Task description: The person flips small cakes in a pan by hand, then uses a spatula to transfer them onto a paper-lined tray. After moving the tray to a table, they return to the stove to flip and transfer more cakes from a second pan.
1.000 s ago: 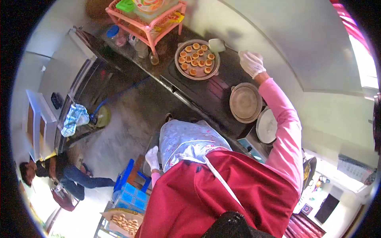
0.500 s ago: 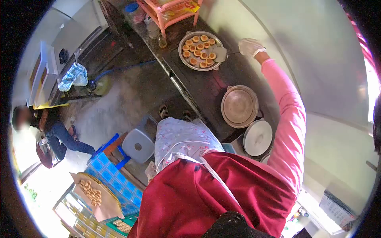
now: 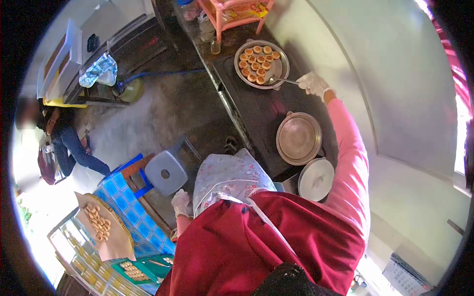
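Note:
My right hand (image 3: 312, 84), in a clear plastic glove, is closed around the handle of a spatula (image 3: 286, 80). Its blade reaches over the near right rim of a round metal pan (image 3: 283, 52). Several small round browned cakes (image 3: 256, 59) lie in the pan, mostly toward the left and back; the blade is beside the nearest ones. My left hand (image 3: 180, 201), also gloved, hangs low by my side near a grey plastic stool (image 3: 167, 172). Its fingers look loosely extended, with nothing visible in them.
A second pan (image 3: 298, 138) and a white lid (image 3: 316, 179) stand on the dark counter. An orange rack (image 3: 242, 19) and a glass jar (image 3: 216, 47) are farther back. Left are a blue-checked table (image 3: 121, 197), a paper-lined tray of pale pieces (image 3: 81, 209) and a seated person (image 3: 74, 148).
The spatula blade has gone from raised at the pan's right edge to low inside it, turned more edge-on. The cakes sit closer together. My left hand shows more fully.

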